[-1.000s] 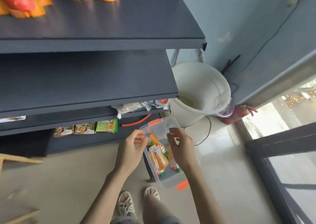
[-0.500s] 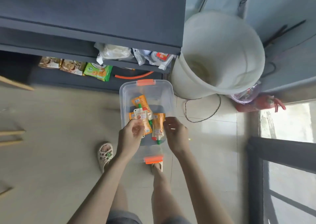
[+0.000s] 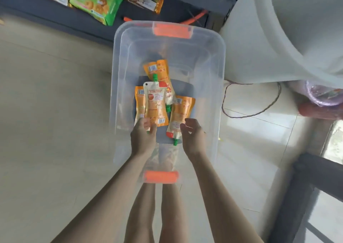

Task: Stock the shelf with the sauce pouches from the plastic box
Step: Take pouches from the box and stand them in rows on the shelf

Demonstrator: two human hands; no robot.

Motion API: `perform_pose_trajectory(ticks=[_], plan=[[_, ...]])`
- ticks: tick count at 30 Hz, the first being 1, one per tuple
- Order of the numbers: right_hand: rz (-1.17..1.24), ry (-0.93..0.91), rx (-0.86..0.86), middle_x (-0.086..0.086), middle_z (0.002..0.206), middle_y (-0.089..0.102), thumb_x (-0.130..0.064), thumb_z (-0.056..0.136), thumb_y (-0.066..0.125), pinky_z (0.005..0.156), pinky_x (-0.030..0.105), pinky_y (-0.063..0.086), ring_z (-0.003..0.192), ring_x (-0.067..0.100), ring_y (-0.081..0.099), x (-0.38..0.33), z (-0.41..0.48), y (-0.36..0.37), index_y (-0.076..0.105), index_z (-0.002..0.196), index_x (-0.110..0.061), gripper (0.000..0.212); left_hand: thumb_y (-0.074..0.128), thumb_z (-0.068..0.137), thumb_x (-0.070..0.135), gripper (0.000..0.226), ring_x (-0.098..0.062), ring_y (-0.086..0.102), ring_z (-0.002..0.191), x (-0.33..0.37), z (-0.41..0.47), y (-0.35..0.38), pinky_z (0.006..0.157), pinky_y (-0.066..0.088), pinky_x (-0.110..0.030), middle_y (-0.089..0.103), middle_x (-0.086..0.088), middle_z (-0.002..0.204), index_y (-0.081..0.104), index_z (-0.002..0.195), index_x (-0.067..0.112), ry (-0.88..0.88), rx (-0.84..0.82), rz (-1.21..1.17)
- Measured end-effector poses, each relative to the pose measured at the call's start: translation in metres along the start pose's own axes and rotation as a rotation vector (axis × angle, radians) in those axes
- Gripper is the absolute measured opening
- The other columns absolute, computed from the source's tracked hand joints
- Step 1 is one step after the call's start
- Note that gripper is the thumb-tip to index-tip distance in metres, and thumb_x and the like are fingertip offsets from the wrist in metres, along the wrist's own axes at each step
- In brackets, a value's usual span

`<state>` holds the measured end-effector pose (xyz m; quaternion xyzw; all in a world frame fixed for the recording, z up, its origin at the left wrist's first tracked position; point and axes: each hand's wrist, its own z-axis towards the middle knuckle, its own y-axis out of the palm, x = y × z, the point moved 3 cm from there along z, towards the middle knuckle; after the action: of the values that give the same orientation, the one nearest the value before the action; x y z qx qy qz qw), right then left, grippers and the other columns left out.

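Note:
A clear plastic box (image 3: 118, 87) with orange handles stands on the floor below me. Several orange sauce pouches with green caps lie inside it. My left hand (image 3: 143, 137) reaches into the box and pinches the near end of the top pouch (image 3: 155, 105), which lies over the others. My right hand (image 3: 193, 136) hovers with loosely curled fingers just over the near end of the right-hand pouch (image 3: 180, 116); it holds nothing. Another pouch (image 3: 157, 69) lies farther back in the box.
The dark bottom shelf (image 3: 37, 12) at the top holds biscuit packets (image 3: 96, 1). A large white bucket (image 3: 269, 38) stands right of the box. A thin cord (image 3: 250, 111) loops over the tiled floor. A dark frame (image 3: 304, 187) runs along the right.
The view has dropped from the shelves down onto the box. Both hands went lower into the box, and my left hand has taken hold of the top pouch's near end.

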<state>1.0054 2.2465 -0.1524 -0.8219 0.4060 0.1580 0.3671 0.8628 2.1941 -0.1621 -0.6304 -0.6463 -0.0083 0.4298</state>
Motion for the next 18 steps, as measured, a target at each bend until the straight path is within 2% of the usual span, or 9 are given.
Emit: perform_pose_trajectory(ticks=[3, 5, 6, 9, 11, 14, 16, 18], plan=[[-0.072, 0.045, -0.017, 0.011, 0.137, 0.052, -0.025, 0.095, 0.051, 0.096, 0.032, 0.039, 0.124, 0.028, 0.048, 0.026, 0.034, 0.023, 0.04, 0.138, -0.013, 0.047, 0.059, 0.09, 0.022, 0.039, -0.026, 0.053, 0.114, -0.02, 0.034, 0.028, 0.089, 0.038, -0.027, 0.057, -0.011, 0.126, 0.051, 0.123, 0.004, -0.03, 0.043, 0.045], [-0.031, 0.047, -0.02, 0.01, 0.139, 0.049, -0.027, 0.095, 0.051, 0.097, 0.034, 0.039, 0.125, 0.028, 0.047, 0.038, 0.051, 0.037, 0.033, 0.142, -0.016, 0.052, 0.061, 0.089, 0.025, 0.043, -0.026, 0.051, 0.116, -0.027, 0.051, 0.043, 0.088, 0.037, -0.026, 0.053, -0.011, 0.127, 0.048, 0.125, 0.006, -0.009, 0.096, 0.072], [0.006, 0.056, -0.016, 0.009, 0.139, 0.048, -0.028, 0.094, 0.051, 0.098, 0.034, 0.04, 0.125, 0.028, 0.047, 0.042, 0.058, 0.044, 0.031, 0.143, -0.017, 0.054, 0.062, 0.088, 0.027, 0.046, -0.026, 0.051, 0.115, -0.03, 0.057, 0.048, 0.09, 0.039, -0.029, 0.052, -0.011, 0.126, 0.048, 0.126, 0.006, 0.001, 0.132, 0.09], [0.064, 0.142, 0.036, 0.007, 0.143, 0.038, -0.035, 0.093, 0.052, 0.107, 0.046, 0.037, 0.13, 0.026, 0.04, 0.051, 0.078, 0.063, 0.026, 0.144, -0.016, 0.06, 0.064, 0.085, 0.036, 0.051, -0.028, 0.052, 0.11, -0.037, 0.074, 0.058, 0.091, 0.044, -0.041, 0.051, -0.013, 0.121, 0.048, 0.124, 0.007, 0.003, 0.239, 0.168], [0.077, 0.204, 0.081, 0.007, 0.141, 0.034, -0.037, 0.091, 0.052, 0.107, 0.049, 0.035, 0.13, 0.028, 0.038, 0.055, 0.087, 0.073, 0.026, 0.143, -0.015, 0.062, 0.066, 0.081, 0.042, 0.051, -0.029, 0.053, 0.105, -0.04, 0.082, 0.061, 0.088, 0.044, -0.044, 0.052, -0.013, 0.114, 0.051, 0.115, 0.006, -0.007, 0.274, 0.197], [0.112, 0.241, 0.135, 0.011, 0.134, 0.04, -0.034, 0.088, 0.058, 0.105, 0.048, 0.034, 0.125, 0.029, 0.041, 0.059, 0.094, 0.078, 0.034, 0.136, -0.009, 0.059, 0.067, 0.079, 0.045, 0.049, -0.027, 0.054, 0.099, -0.042, 0.093, 0.059, 0.078, 0.041, -0.035, 0.055, -0.012, 0.107, 0.055, 0.104, 0.004, -0.03, 0.268, 0.183], [0.162, 0.235, 0.143, 0.011, 0.121, 0.05, -0.028, 0.085, 0.063, 0.097, 0.047, 0.041, 0.114, 0.029, 0.05, 0.061, 0.098, 0.077, 0.044, 0.121, -0.004, 0.047, 0.065, 0.08, 0.046, 0.045, -0.025, 0.055, 0.094, -0.043, 0.097, 0.058, 0.071, 0.037, -0.03, 0.056, -0.009, 0.103, 0.059, 0.103, 0.007, -0.025, 0.209, 0.177], [0.191, 0.229, 0.113, 0.007, 0.101, 0.06, -0.026, 0.084, 0.066, 0.083, 0.04, 0.05, 0.098, 0.027, 0.059, 0.063, 0.1, 0.073, 0.052, 0.106, -0.006, 0.032, 0.063, 0.083, 0.044, 0.041, -0.023, 0.056, 0.092, -0.042, 0.097, 0.056, 0.07, 0.038, -0.028, 0.057, -0.006, 0.101, 0.06, 0.103, 0.008, -0.012, 0.138, 0.149]])
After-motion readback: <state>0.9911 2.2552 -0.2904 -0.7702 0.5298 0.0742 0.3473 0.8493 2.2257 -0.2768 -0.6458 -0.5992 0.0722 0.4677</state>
